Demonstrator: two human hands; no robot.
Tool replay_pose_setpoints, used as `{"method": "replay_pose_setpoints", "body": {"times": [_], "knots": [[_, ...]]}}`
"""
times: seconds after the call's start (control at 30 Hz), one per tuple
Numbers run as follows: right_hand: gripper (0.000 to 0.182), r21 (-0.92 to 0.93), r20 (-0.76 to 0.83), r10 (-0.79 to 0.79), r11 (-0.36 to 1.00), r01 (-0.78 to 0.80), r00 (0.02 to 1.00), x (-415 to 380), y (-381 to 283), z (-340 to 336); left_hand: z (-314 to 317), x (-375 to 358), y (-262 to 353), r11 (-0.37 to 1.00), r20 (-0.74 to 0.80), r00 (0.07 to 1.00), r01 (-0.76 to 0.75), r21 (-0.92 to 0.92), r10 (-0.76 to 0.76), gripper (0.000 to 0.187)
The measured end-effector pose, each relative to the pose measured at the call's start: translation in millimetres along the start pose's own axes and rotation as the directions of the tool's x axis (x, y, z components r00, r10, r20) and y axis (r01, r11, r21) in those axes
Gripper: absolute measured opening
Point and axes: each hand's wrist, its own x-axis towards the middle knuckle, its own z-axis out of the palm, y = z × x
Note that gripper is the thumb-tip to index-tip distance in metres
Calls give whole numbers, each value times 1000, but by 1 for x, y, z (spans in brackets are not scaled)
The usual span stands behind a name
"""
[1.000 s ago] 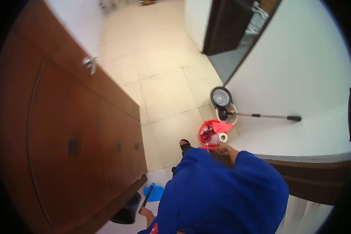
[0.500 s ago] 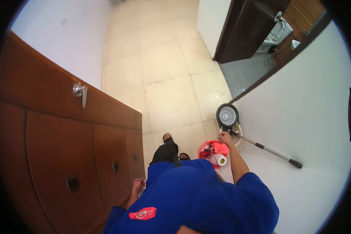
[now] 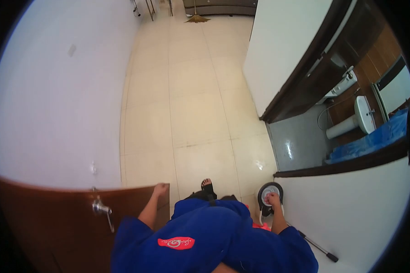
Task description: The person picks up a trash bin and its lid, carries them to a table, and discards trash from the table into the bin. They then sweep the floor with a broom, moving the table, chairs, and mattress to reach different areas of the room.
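My left hand (image 3: 160, 189) is out to the side with its fingers curled in, and nothing shows in it. It overlaps the lower end of the free edge of a brown wooden door (image 3: 73, 214), which has a silver lever handle (image 3: 102, 209). On the other side, my right hand (image 3: 272, 199) hangs with loosely bent fingers slightly apart and nothing in them. In this view it covers part of the spin basket of a mop bucket (image 3: 262, 193) on the floor. Beside my hip, a bit of a pink-red basket (image 3: 263, 226) peeks out, mostly hidden by my blue shirt.
Cream floor tiles (image 3: 200, 113) stretch ahead between white walls. A pole (image 3: 321, 248) leans low at right. The dark bathroom door (image 3: 314, 68) stands open onto a washbasin (image 3: 362, 113) and toilet (image 3: 346, 84). A broom (image 3: 197, 18) rests at the far end.
The view has tilted up and shows more hallway. My left hand has swung forward and out over the door. The right hand now overlaps the mop bucket's basket, and the pink-red basket is mostly covered.
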Motion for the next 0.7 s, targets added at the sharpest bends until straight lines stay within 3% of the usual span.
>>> {"method": "replay_pose_setpoints", "body": {"times": [0.07, 0.1, 0.17, 0.23, 0.27, 0.3, 0.37, 0.4, 0.43, 0.5, 0.53, 0.57, 0.6, 0.63, 0.67, 0.7], "knots": [[9, 78, -10, 24, 997, -23, 1000, 11, -18, 11, -78, 46, 128, 998, -59, 997, -57, 29, 58, 33], [9, 99, -9, 28, 995, -27, 1000, 16, -23, 22, -102, 82, 164, 983, -135, 974, -182, 28, 184, 30], [8, 138, -10, 27, 990, -26, 1000, 38, -29, 44, -149, 133, 243, 963, -139, 968, -228, -141, 209, 25], [7, 194, 82, 24, 980, -39, 996, 68, -21, 67, -181, 183, 298, 949, -132, 954, -287, -131, 271, 24], [8, 135, 92, 98, 985, -110, 991, 73, -37, 79, -196, 208, 317, 940, -129, 944, -318, -125, 302, 23], [8, 74, 98, 173, 981, -181, 980, 69, -63, 93, -209, 232, 331, 937, -137, 937, -335, -96, 321, 23], [9, -114, 141, 164, 982, -148, 976, 105, -88, 110, -232, 279, 356, 931, -155, 923, -362, -41, 352, 23], [10, -221, 104, 229, 954, -202, 968, 99, -146, 124, -238, 305, 357, 942, -162, 938, -323, -91, 306, 23], [10, -247, 117, 202, 954, -168, 972, 125, -175, 134, -241, 335, 346, 948, -169, 950, -286, -142, 262, 24], [10, -192, 93, 311, 938, -290, 946, 169, -219, 144, -239, 355, 320, 968, -145, 985, -127, -215, 97, 25], [10, -99, 62, 426, 903, -419, 903, 209, -250, 151, -235, 365, 299, 989, -87, 996, -15, -145, 3, 26], [4, -103, 174, 358, 933, -345, 917, 260, -269, 153, -232, 367, 285, 998, -56, 996, 64, -19, -65, 28], [3, -129, 243, 286, 957, -262, 927, 305, -297, 157, -224, 372, 251, 994, 41, 999, -3, 111, -2, 31], [4, -240, 305, 112, 970, -38, 946, 355, -337, 161, -215, 376, 226, 971, 149, 988, -77, 224, 44, 34], [5, -354, 356, -78, 911, 212, 931, 408, -377, 167, -213, 359, 229, 953, 148, 954, 279, -120, -261, 32], [6, -417, 373, -247, 816, 399, 894, 458, -419, 173, -207, 349, 230, 869, 181, 916, 398, -293, -359, 30]]}}
